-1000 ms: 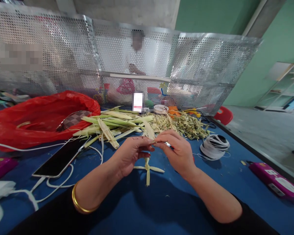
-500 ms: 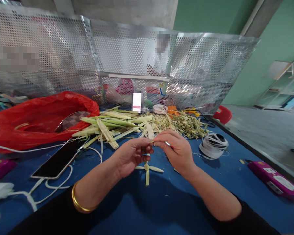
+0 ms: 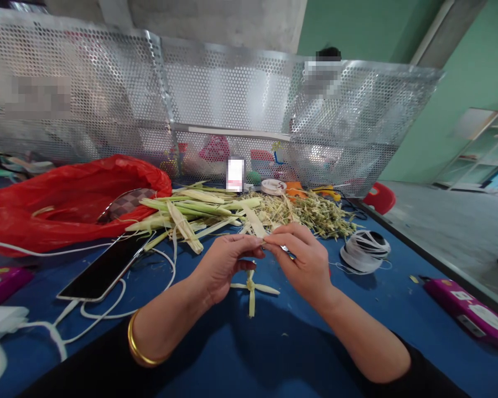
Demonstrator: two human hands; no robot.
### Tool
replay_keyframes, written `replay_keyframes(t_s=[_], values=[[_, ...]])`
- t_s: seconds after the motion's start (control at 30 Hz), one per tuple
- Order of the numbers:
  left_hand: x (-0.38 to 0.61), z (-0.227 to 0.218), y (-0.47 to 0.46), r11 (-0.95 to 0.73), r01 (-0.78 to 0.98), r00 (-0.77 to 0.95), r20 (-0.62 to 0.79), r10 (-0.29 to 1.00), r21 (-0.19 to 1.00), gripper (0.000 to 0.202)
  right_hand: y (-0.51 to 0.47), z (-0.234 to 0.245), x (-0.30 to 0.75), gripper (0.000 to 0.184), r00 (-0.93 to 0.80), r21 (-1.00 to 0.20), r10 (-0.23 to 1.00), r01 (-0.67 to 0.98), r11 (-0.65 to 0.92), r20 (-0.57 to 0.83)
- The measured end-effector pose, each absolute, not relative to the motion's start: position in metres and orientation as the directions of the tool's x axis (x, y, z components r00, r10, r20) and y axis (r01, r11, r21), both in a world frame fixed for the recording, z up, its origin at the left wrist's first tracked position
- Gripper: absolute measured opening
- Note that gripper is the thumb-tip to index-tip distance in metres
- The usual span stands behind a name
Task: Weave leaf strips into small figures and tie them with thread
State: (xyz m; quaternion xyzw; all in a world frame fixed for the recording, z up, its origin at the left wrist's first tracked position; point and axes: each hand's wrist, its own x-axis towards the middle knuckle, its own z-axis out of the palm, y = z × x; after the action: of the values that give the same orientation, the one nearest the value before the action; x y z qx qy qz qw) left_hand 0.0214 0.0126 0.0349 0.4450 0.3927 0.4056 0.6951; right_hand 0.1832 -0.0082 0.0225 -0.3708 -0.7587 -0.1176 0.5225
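Person (image 3: 321, 83) behind mesh (image 3: 232, 83) scooted to 1 o'clock, left hand (image 3: 226, 262) and right hand (image 3: 302, 257) pinching a husk (image 3: 255, 222), cross (image 3: 251, 287) at 6

The bag (image 3: 77, 190) looks glossy plastic, the husks (image 3: 185, 228) matt, the bangle (image 3: 148, 362) polished metal.

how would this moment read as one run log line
left hand: pinching pale flat husk strip | right hand: pinching same strip, shiny metal object partly hidden | below: pale cross-shaped husk piece on blue tabletop
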Motion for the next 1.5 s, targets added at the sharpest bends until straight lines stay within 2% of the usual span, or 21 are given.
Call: replay_keyframes(t_s=[0.2,0.5,0.63,0.77,0.93,1.03,1.1,1.23,1.37,1.5], values=[[0.0237,0.0363,0.0107,0.299,-0.233,0.355,-0.206,0.912,0.925,0.014,-0.0075,0.0266,0.1842,0.012,-0.259,-0.069,0.375,0.738,0.672,0.890],[0.0241,0.0376,0.0121,0.226,-0.157,0.327,-0.165,0.930,0.961,0.019,-0.0089,0.0286,0.1836,0.013,-0.242,-0.098,0.391,0.730,0.676,0.888],[0.0236,0.0367,0.0121,0.170,-0.142,0.317,-0.118,0.941,0.975,0.019,-0.0073,0.0299,0.1838,0.014,-0.272,-0.125,0.447,0.725,0.678,0.852],[0.0242,0.0353,0.0133,0.055,-0.086,0.290,-0.028,0.957,0.995,0.016,-0.0070,0.0310,0.1846,0.013,-0.239,-0.237,0.559,0.725,0.647,0.794],[0.0246,0.0368,0.0139,-0.032,-0.021,0.281,0.037,0.959,0.999,0.015,-0.0085,0.0308,0.1835,0.013,-0.134,-0.501,0.728,0.642,0.580,0.672],[0.0242,0.0370,0.0141,-0.042,-0.014,0.291,0.045,0.956,0.999,0.014,-0.0076,0.0296,0.1825,0.005,-0.023,-0.677,0.809,0.534,0.507,0.588],[0.0237,0.0368,0.0142,-0.047,-0.017,0.293,0.050,0.955,0.999,0.014,-0.0063,0.0290,0.1825,0.008,0.012,-0.766,0.860,0.461,0.448,0.510],[0.0228,0.0374,0.0136,-0.057,-0.017,0.301,0.060,0.952,0.998,0.014,-0.0044,0.0292,0.1837,0.012,0.021,-0.840,0.917,0.411,0.355,0.398],[0.0238,0.0398,0.0121,-0.054,0.004,0.313,0.050,0.948,0.999,0.016,-0.0035,0.0283,0.1850,0.016,0.085,-0.861,0.920,0.394,0.322,0.383],[0.0263,0.0395,0.0122,-0.039,0.032,0.290,0.028,0.957,0.999,0.020,-0.0025,0.0260,0.1848,0.019,0.075,-0.923,0.946,0.259,0.286,0.314]])
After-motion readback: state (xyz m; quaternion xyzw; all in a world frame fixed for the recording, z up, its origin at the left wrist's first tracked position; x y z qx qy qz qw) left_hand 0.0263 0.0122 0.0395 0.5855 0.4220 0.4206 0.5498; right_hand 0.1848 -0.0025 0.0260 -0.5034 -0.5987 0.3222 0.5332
